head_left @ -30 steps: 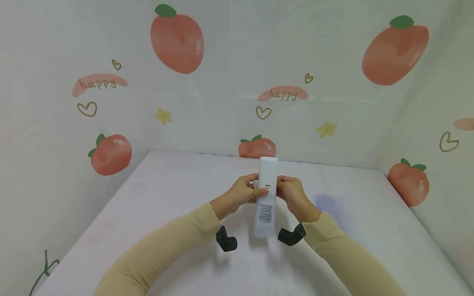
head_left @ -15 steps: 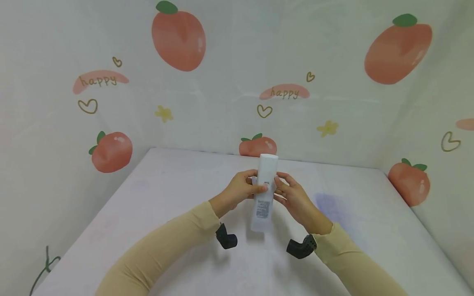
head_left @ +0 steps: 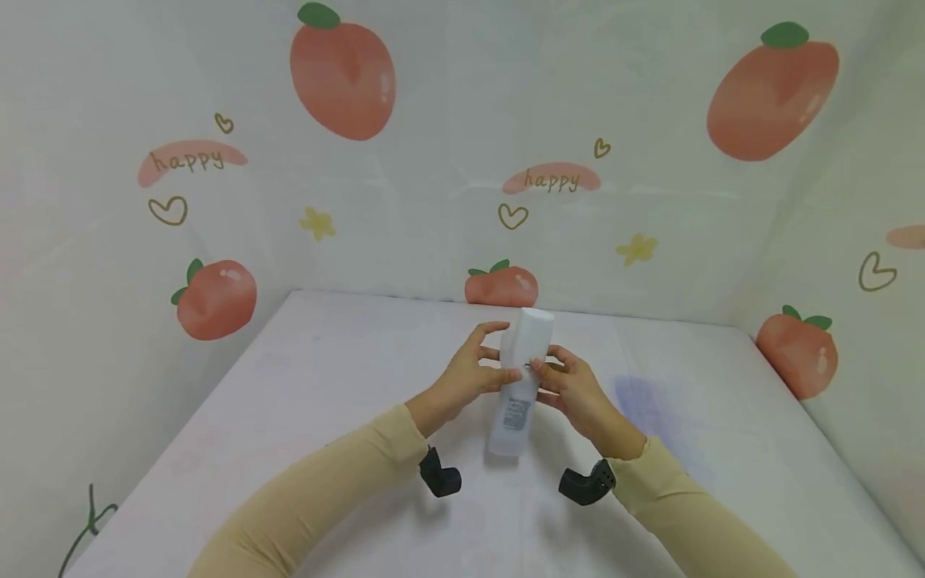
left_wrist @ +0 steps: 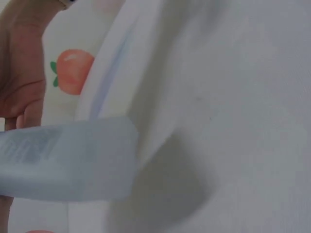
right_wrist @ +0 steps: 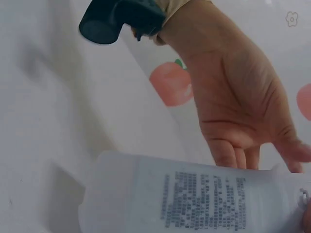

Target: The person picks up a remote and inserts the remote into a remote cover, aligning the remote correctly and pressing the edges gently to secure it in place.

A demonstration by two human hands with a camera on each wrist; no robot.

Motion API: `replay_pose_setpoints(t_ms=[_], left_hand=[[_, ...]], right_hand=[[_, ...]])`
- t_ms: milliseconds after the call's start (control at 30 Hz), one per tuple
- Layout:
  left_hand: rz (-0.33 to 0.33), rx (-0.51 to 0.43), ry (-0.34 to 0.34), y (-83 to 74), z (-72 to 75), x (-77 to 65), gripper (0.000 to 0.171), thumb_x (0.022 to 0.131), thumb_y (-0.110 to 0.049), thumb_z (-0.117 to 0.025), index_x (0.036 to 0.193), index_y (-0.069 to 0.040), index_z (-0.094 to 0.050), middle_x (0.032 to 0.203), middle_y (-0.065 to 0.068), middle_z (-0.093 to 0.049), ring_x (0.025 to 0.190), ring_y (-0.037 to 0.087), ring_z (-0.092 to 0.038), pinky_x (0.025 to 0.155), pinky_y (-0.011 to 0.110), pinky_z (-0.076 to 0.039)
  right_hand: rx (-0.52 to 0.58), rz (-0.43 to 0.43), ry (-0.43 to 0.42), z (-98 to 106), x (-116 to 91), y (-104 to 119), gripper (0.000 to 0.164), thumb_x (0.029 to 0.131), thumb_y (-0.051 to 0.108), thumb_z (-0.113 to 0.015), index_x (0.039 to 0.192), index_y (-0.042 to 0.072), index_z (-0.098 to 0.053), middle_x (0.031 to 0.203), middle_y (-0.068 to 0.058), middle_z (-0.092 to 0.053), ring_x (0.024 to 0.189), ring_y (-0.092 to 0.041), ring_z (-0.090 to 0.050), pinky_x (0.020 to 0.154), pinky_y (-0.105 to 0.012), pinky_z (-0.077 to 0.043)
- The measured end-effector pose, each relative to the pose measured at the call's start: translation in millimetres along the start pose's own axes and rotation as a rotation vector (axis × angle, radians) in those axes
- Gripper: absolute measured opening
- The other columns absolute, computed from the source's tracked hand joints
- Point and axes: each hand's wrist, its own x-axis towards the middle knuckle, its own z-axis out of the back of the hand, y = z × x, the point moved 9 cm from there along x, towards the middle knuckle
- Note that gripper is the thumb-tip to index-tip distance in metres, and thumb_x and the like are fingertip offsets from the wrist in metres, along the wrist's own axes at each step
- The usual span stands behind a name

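Observation:
A slim white plastic bottle [head_left: 515,413] with a tall white cap [head_left: 536,325] is held up, cap end uppermost, leaning right. Small print covers its frosted lower body, also seen on the bottle [right_wrist: 204,199] in the right wrist view. My left hand [head_left: 462,373] holds it from the left, thumb tip on the front; the index finger stretches up, off the bottle. In the right wrist view this left hand [right_wrist: 238,92] has fingers passing behind the bottle. My right hand [head_left: 574,393] grips the other side with the thumb on the front near the cap seam; some fingertips are hidden.
Beneath the hands spreads a white tabletop [head_left: 347,345], with a purple stain [head_left: 643,405] at the right. White cloth with printed fruit [head_left: 502,287] surrounds the back and sides. Black wrist cameras [head_left: 588,483] stick out below the sleeves. A green cord [head_left: 91,514] hangs at the left.
The bottle's top has tipped right and its face has turned. My right thumb has moved onto the bottle's front, after the right hand loosened and shifted. The left index finger has lifted off.

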Motion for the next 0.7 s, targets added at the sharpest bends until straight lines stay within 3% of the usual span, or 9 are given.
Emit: replay_pose_setpoints(t_ms=[100, 267, 400, 500, 700], left_hand=[[-0.019, -0.076, -0.048, -1.8, 5.9, -1.4, 0.068, 0.086, -0.011, -0.073, 0.143, -0.025, -0.037, 0.127, 0.020, -0.051, 0.107, 0.029, -0.061, 0.088, 0.040, -0.056], [-0.015, -0.145, -0.095, 3.7, 9.7, -2.3, 0.049, 0.090, -0.010, -0.068, 0.134, -0.015, -0.046, 0.119, 0.021, -0.059, 0.098, 0.026, -0.067, 0.086, 0.039, -0.057], [0.056, -0.199, -0.120, 14.9, 7.4, -2.5, 0.035, 0.093, -0.012, -0.065, 0.125, -0.003, -0.054, 0.108, 0.016, -0.066, 0.090, 0.019, -0.067, 0.086, 0.039, -0.057], [0.084, -0.226, -0.154, 21.1, 5.8, -2.9, 0.022, 0.093, -0.014, -0.064, 0.109, 0.002, -0.062, 0.097, 0.008, -0.066, 0.085, 0.014, -0.064, 0.085, 0.037, -0.057], [0.099, -0.307, -0.198, 25.7, 2.7, -6.6, 0.009, 0.089, -0.009, -0.069, 0.086, -0.003, -0.063, 0.085, 0.000, -0.062, 0.081, 0.012, -0.062, 0.081, 0.033, -0.058]], right_hand=[[0.007, 0.019, -0.019, 3.0, 0.4, 1.9, 0.045, 0.099, 0.023, -0.057, 0.131, -0.003, -0.040, 0.110, -0.008, -0.059, 0.093, -0.012, -0.063, 0.089, -0.034, -0.054], [0.053, 0.062, -0.018, 6.1, 0.7, 5.6, 0.052, 0.092, 0.031, -0.067, 0.128, 0.000, -0.044, 0.110, -0.007, -0.061, 0.093, -0.012, -0.064, 0.085, -0.028, -0.055], [0.075, 0.061, 0.002, 4.1, 1.6, 7.4, 0.050, 0.096, 0.026, -0.062, 0.131, -0.001, -0.040, 0.111, -0.007, -0.061, 0.094, -0.010, -0.065, 0.087, -0.026, -0.054], [0.054, 0.029, 0.006, 0.2, 1.7, 7.4, 0.047, 0.100, 0.020, -0.055, 0.135, -0.003, -0.035, 0.111, -0.007, -0.059, 0.095, -0.009, -0.064, 0.089, -0.027, -0.053], [-0.015, 0.038, 0.018, -6.2, 3.5, 4.7, 0.050, 0.098, 0.012, -0.054, 0.139, -0.005, -0.030, 0.112, -0.007, -0.061, 0.094, -0.007, -0.062, 0.089, -0.032, -0.053]])
